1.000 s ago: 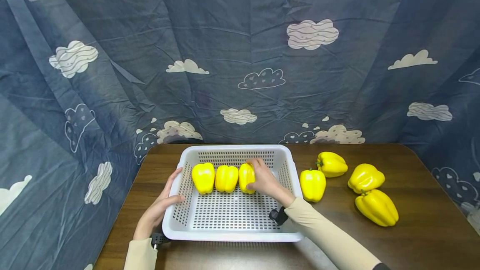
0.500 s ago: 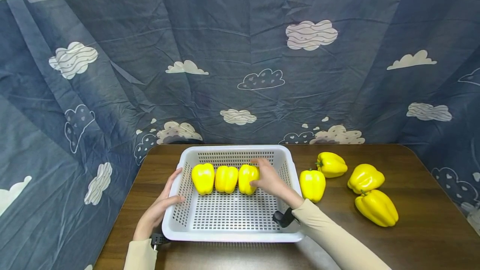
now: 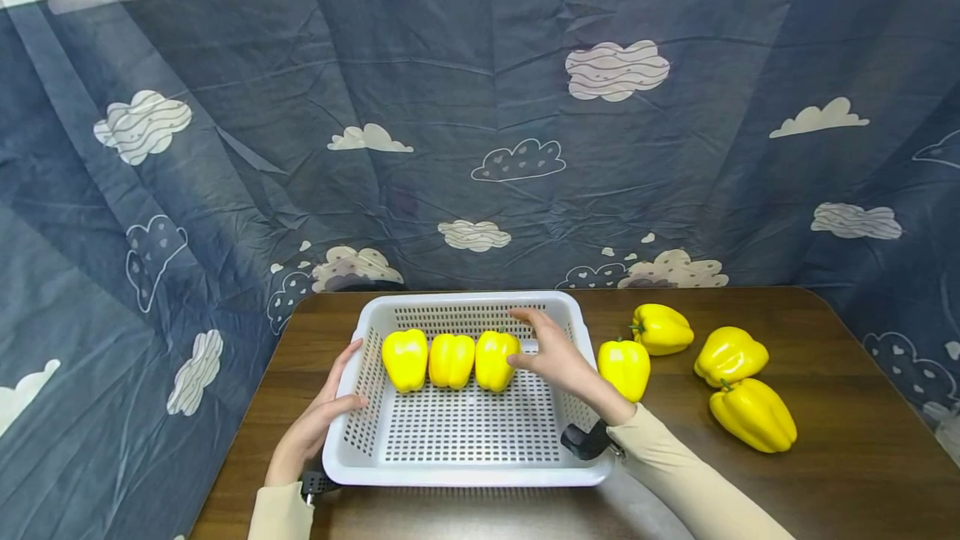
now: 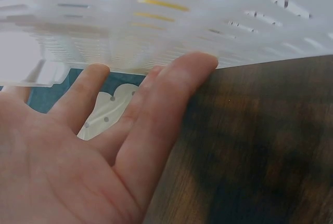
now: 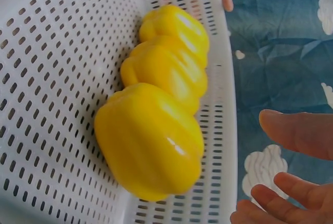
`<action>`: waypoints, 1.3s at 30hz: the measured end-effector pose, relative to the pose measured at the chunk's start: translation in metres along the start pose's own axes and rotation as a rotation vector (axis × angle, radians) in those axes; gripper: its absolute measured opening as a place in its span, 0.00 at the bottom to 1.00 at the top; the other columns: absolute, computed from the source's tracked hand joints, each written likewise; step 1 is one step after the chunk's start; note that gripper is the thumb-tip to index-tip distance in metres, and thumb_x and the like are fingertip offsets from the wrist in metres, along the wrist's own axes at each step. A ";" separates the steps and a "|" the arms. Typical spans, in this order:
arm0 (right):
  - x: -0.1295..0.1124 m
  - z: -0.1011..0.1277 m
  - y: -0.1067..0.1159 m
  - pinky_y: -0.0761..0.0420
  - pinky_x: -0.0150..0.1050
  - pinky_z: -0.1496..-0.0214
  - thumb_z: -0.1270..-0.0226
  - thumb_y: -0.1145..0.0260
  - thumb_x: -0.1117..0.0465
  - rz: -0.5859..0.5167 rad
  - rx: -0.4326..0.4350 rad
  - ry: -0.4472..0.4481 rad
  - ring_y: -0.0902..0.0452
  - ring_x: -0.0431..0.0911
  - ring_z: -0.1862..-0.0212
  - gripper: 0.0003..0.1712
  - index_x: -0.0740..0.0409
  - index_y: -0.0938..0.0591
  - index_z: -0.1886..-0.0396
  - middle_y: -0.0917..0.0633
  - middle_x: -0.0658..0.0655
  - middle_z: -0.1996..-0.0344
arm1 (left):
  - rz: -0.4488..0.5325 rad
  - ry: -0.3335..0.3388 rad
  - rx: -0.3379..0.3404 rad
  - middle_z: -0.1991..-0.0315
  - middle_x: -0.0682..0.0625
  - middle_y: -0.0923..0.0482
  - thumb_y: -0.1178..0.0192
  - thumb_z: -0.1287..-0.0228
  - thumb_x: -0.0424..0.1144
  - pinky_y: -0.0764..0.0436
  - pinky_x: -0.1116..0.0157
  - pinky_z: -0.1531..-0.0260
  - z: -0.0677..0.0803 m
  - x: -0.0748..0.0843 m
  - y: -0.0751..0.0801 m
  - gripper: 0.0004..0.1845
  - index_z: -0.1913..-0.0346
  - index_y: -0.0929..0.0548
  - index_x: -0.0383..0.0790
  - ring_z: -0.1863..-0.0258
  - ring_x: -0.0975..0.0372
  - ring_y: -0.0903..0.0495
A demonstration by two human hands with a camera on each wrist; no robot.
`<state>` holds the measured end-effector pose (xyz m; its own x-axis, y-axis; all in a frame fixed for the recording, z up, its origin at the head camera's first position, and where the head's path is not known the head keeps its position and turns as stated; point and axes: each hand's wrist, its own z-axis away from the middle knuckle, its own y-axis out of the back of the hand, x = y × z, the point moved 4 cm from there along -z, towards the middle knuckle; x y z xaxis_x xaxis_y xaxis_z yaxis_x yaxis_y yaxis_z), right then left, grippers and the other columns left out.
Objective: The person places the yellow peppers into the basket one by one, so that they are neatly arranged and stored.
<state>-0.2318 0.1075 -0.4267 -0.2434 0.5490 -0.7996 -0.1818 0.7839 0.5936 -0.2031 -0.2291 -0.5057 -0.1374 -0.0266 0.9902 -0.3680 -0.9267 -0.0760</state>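
The left hand [image 3: 311, 427] rests flat and open on the white basket's [image 3: 465, 473] left wall. The right hand [image 3: 555, 357], fingers spread, holds nothing beside the nearest yellow pepper [image 3: 495, 359] along the basket's far wall. The pepper looks glossy, probably light and slippery; cup its broad sides.

No writing, label, brand or number can be read in any view. The blue backdrop cloth [image 3: 480, 107] carries only printed cloud shapes — some striped, some dotted with small hearts — and no letters. The white basket [image 3: 352, 465] shows plain perforated plastic; the yellow peppers [image 3: 451, 360] bear no stickers as far as the views show. The left wrist view is blurred, so fine marks there could be missed.
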 end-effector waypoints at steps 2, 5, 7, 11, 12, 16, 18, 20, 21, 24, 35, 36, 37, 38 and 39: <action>0.000 0.002 0.004 0.35 0.54 0.38 0.46 0.30 0.69 -0.019 0.001 -0.005 0.37 0.61 0.36 0.39 0.67 0.34 0.34 0.31 0.66 0.37 | -0.001 0.001 0.001 0.25 0.41 0.69 0.49 0.40 0.28 0.30 0.43 0.51 0.001 0.000 0.000 0.45 0.25 0.60 0.57 0.35 0.33 0.49; -0.001 0.007 0.010 0.35 0.53 0.37 0.45 0.30 0.69 -0.041 0.013 0.006 0.37 0.60 0.35 0.39 0.67 0.35 0.34 0.31 0.67 0.37 | -0.005 0.000 0.005 0.25 0.41 0.69 0.49 0.40 0.28 0.31 0.43 0.51 0.001 -0.001 0.000 0.46 0.25 0.60 0.57 0.35 0.33 0.49; -0.001 0.009 0.014 0.36 0.52 0.36 0.45 0.29 0.69 -0.060 0.022 0.020 0.37 0.60 0.35 0.39 0.68 0.35 0.34 0.31 0.67 0.37 | -0.008 -0.002 0.008 0.25 0.41 0.69 0.49 0.40 0.28 0.31 0.43 0.51 0.001 0.000 0.000 0.46 0.25 0.60 0.57 0.35 0.33 0.49; 0.001 0.014 0.023 0.36 0.50 0.36 0.45 0.30 0.69 -0.096 0.040 0.038 0.37 0.59 0.34 0.38 0.67 0.34 0.35 0.30 0.66 0.37 | -0.004 -0.003 0.004 0.26 0.41 0.69 0.49 0.40 0.28 0.31 0.43 0.51 0.001 0.000 -0.001 0.46 0.25 0.60 0.56 0.35 0.33 0.50; 0.002 0.015 0.025 0.36 0.50 0.36 0.45 0.30 0.70 -0.111 0.044 0.043 0.37 0.59 0.34 0.38 0.67 0.34 0.35 0.30 0.66 0.37 | -0.002 -0.003 0.003 0.26 0.41 0.69 0.49 0.40 0.28 0.31 0.43 0.51 0.001 0.000 -0.001 0.46 0.25 0.60 0.56 0.35 0.33 0.49; 0.006 0.019 0.032 0.35 0.49 0.36 0.44 0.30 0.71 -0.147 0.062 0.049 0.36 0.58 0.35 0.37 0.66 0.34 0.35 0.30 0.65 0.37 | 0.001 -0.004 -0.003 0.26 0.41 0.69 0.49 0.40 0.28 0.30 0.43 0.51 0.000 0.000 0.000 0.46 0.25 0.60 0.56 0.36 0.33 0.49; 0.008 0.021 0.035 0.35 0.49 0.36 0.44 0.30 0.71 -0.160 0.071 0.052 0.36 0.57 0.35 0.37 0.65 0.34 0.35 0.30 0.64 0.37 | 0.001 -0.006 -0.002 0.26 0.41 0.69 0.49 0.40 0.28 0.30 0.43 0.51 -0.001 0.000 0.000 0.46 0.25 0.60 0.56 0.36 0.33 0.49; 0.009 0.023 0.039 0.36 0.48 0.36 0.44 0.30 0.71 -0.178 0.079 0.059 0.36 0.57 0.35 0.37 0.65 0.34 0.35 0.30 0.64 0.37 | 0.001 -0.007 -0.002 0.26 0.40 0.68 0.49 0.40 0.28 0.30 0.44 0.51 -0.001 0.000 0.001 0.46 0.25 0.60 0.56 0.36 0.33 0.49; 0.010 0.024 0.041 0.36 0.49 0.36 0.44 0.30 0.71 -0.188 0.082 0.065 0.36 0.57 0.35 0.37 0.65 0.34 0.35 0.30 0.64 0.36 | 0.002 -0.006 -0.001 0.26 0.40 0.68 0.50 0.40 0.28 0.30 0.44 0.51 -0.001 0.000 0.001 0.45 0.25 0.60 0.56 0.36 0.33 0.48; 0.012 0.028 0.046 0.37 0.49 0.35 0.43 0.30 0.70 -0.225 0.085 0.080 0.36 0.56 0.35 0.37 0.64 0.34 0.34 0.31 0.63 0.36 | 0.004 -0.003 0.001 0.26 0.40 0.68 0.50 0.40 0.29 0.30 0.43 0.52 -0.001 0.000 0.000 0.45 0.25 0.60 0.56 0.36 0.33 0.48; 0.022 0.041 0.062 0.38 0.47 0.35 0.40 0.31 0.68 -0.300 0.090 0.124 0.36 0.54 0.35 0.36 0.62 0.36 0.33 0.33 0.62 0.35 | 0.004 -0.002 0.002 0.26 0.41 0.69 0.50 0.40 0.28 0.31 0.43 0.51 0.000 0.000 -0.001 0.45 0.25 0.60 0.56 0.36 0.33 0.48; 0.023 0.042 0.064 0.38 0.47 0.35 0.39 0.32 0.67 -0.298 0.090 0.120 0.36 0.54 0.35 0.36 0.62 0.36 0.33 0.33 0.61 0.34 | 0.005 -0.002 0.003 0.26 0.41 0.69 0.50 0.40 0.28 0.31 0.43 0.51 0.000 0.000 -0.001 0.45 0.25 0.60 0.56 0.36 0.33 0.48; 0.024 0.044 0.066 0.38 0.47 0.35 0.39 0.32 0.67 -0.299 0.091 0.114 0.36 0.54 0.35 0.36 0.61 0.36 0.33 0.33 0.61 0.34 | 0.006 0.000 0.004 0.26 0.41 0.69 0.50 0.40 0.28 0.31 0.43 0.51 0.000 -0.001 -0.001 0.45 0.25 0.60 0.57 0.36 0.33 0.48; 0.025 0.045 0.067 0.37 0.47 0.35 0.39 0.32 0.66 -0.301 0.092 0.105 0.36 0.54 0.35 0.36 0.60 0.36 0.33 0.33 0.60 0.34 | 0.006 0.001 0.004 0.26 0.41 0.69 0.50 0.40 0.29 0.31 0.43 0.51 0.000 -0.001 -0.001 0.45 0.25 0.60 0.57 0.36 0.33 0.48; 0.027 0.046 0.069 0.37 0.47 0.35 0.39 0.32 0.66 -0.304 0.093 0.096 0.36 0.54 0.35 0.36 0.60 0.36 0.32 0.33 0.59 0.34 | 0.007 0.002 0.004 0.26 0.41 0.69 0.50 0.40 0.28 0.31 0.43 0.51 0.000 -0.001 -0.001 0.45 0.25 0.60 0.57 0.36 0.33 0.48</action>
<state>-0.2067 0.1893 -0.4115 -0.2809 0.2599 -0.9239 -0.1734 0.9331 0.3152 -0.2024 -0.2287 -0.5063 -0.1413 -0.0322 0.9894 -0.3633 -0.9281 -0.0821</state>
